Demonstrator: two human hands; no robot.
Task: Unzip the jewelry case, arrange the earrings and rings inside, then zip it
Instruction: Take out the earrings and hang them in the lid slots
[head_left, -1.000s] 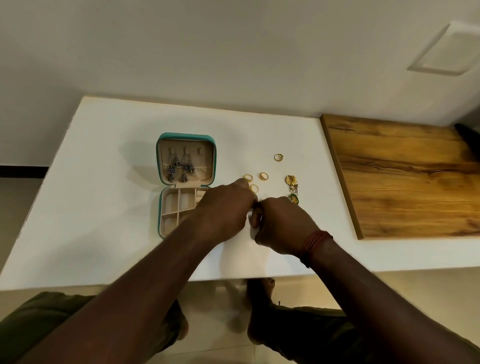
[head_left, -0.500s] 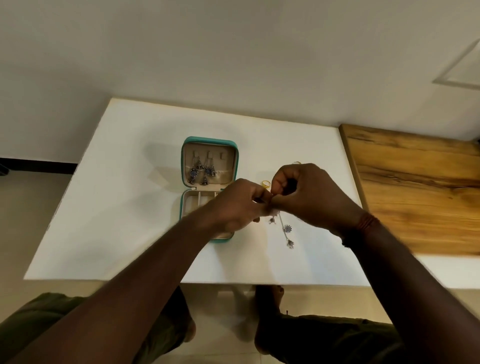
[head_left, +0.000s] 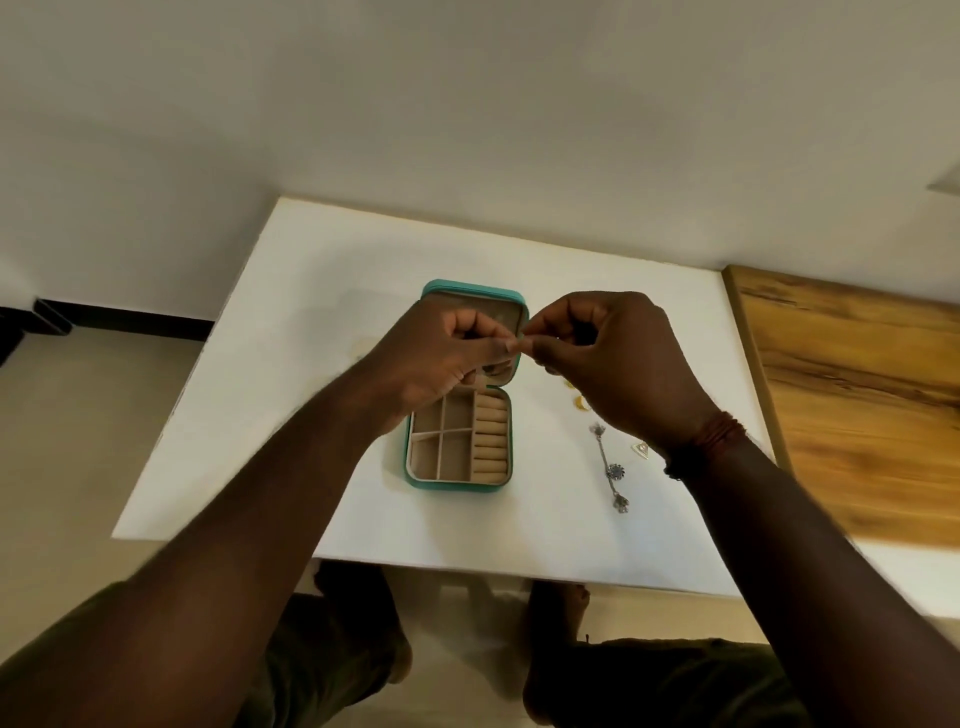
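Mid-arranging, case (head_left: 457, 484) open. Pinching a tiny piece (head_left: 525, 341) between left hand (head_left: 441, 358) and right hand (head_left: 618, 364) above it, fingertips clamped. Next, likely: careful hooking inside.

Our left hand (head_left: 441, 358) covers most of the lid (head_left: 472, 287) of the jewelry case (head_left: 415, 480); the tiny item (head_left: 523, 341) we pinch above it is unreadable; our right hand (head_left: 613, 364) half-hides rings (head_left: 581, 402) beside it.

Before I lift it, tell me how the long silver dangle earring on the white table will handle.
The long silver dangle earring looks like thin linked pieces with a flower charm, so it will probably hang limp and swing. So slender, it is likely light. Lying bent on the white table, it would probably drag, not roll, if pushed.
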